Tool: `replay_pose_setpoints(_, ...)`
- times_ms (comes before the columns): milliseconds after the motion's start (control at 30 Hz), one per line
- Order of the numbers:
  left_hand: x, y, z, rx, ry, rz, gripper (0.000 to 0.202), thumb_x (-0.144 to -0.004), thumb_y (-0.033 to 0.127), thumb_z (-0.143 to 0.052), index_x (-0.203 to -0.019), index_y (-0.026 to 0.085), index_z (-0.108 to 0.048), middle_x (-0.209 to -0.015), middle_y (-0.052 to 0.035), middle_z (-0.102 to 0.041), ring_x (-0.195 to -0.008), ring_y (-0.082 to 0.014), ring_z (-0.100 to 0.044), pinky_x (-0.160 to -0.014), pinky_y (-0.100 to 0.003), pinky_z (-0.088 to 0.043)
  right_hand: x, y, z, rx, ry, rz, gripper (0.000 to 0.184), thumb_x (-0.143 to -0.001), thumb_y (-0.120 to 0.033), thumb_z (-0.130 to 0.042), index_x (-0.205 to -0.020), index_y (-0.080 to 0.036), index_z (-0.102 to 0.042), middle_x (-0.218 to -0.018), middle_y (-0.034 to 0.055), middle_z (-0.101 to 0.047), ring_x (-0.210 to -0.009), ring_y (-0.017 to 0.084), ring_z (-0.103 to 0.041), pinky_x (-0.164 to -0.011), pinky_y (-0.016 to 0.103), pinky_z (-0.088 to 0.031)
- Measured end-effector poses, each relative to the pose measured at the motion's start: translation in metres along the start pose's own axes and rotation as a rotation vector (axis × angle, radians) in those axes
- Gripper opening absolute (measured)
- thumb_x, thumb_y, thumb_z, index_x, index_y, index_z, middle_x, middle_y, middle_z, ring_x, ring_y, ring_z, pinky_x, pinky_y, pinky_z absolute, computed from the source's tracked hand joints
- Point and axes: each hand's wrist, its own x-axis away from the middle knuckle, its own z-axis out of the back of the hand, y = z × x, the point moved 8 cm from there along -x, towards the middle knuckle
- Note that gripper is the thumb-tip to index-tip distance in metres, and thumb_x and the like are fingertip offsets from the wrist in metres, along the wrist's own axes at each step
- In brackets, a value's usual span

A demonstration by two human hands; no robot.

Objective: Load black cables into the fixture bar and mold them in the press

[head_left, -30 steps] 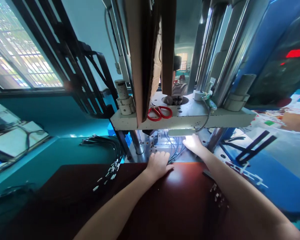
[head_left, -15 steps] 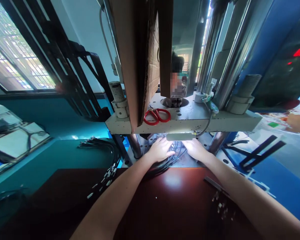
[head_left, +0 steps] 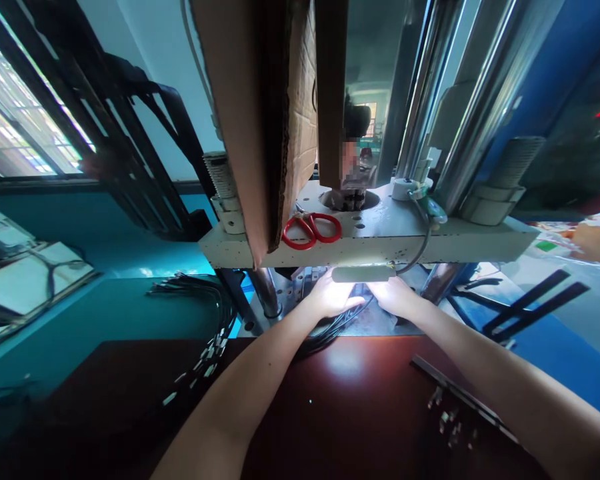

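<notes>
Both my hands reach under the white upper plate (head_left: 370, 243) of a press machine, lit by a small lamp (head_left: 363, 273) fixed beneath it. My left hand (head_left: 330, 299) lies curled over a bundle of black cables (head_left: 330, 330) on the machine's lower bed. My right hand (head_left: 397, 297) rests beside it on the same cables, with its fingertips under the lamp glare and hard to make out. The cables trail back from the bed onto the dark red table (head_left: 340, 407).
Red-handled scissors (head_left: 310, 230) lie on the upper plate beside a cardboard sheet (head_left: 260, 113). More black cables with metal ends (head_left: 200, 313) hang at the left. Small metal parts (head_left: 447, 413) sit at the right of the table. A person stands behind the machine.
My left hand has moved from the table edge forward under the plate onto the cables. My right hand has shifted slightly left towards it. The view has come closer.
</notes>
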Motion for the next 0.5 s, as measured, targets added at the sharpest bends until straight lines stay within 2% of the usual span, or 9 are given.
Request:
replay_pose_setpoints(133,-0.006,-0.005,-0.004,0.005,0.002,0.053,0.06,-0.082,0.05,-0.049,-0.134,0.021,-0.04,-0.115,-0.0078,-0.063,-0.108,-0.024,-0.056,-0.105,-0.043,-0.034,-0.003,-0.001,-0.002,-0.013,-0.037,-0.051,0.036,-0.079,0.0,-0.042,-0.109,-0.004,-0.061,-0.121,0.0232,-0.056,-0.119,0.029,-0.048,-0.097,0.043,-0.041)
replay_pose_setpoints(267,-0.01,-0.011,-0.01,0.044,-0.005,0.088,0.053,-0.084,0.052,-0.044,-0.128,0.022,-0.047,-0.114,-0.0069,-0.064,-0.109,-0.0232,-0.056,-0.104,-0.042,-0.035,-0.006,0.001,-0.004,-0.04,-0.064,-0.086,0.038,-0.073,0.002,-0.043,-0.105,-0.006,-0.062,-0.117,0.0212,-0.059,-0.113,0.028,-0.053,-0.089,0.04,-0.048)
replay_pose_setpoints(367,-0.007,-0.016,-0.015,0.084,-0.003,0.096,0.051,-0.086,0.052,-0.041,-0.125,0.02,-0.049,-0.113,-0.0073,-0.064,-0.11,-0.0227,-0.056,-0.105,-0.043,-0.034,-0.006,0.003,-0.008,-0.07,-0.08,-0.108,0.048,-0.068,0.004,-0.045,-0.113,-0.005,-0.058,-0.11,0.0211,-0.062,-0.106,0.027,-0.058,-0.086,0.039,-0.049)
replay_pose_setpoints(500,-0.005,-0.021,-0.022,0.104,-0.036,0.11,0.051,-0.086,0.054,-0.04,-0.122,0.019,-0.052,-0.113,-0.0077,-0.064,-0.111,-0.0226,-0.055,-0.105,-0.042,-0.033,-0.005,0.007,-0.013,-0.123,-0.065,-0.114,0.06,-0.062,0.005,-0.048,-0.121,-0.002,-0.052,-0.12,0.0226,-0.057,-0.112,0.027,-0.054,-0.093,0.039,-0.044)
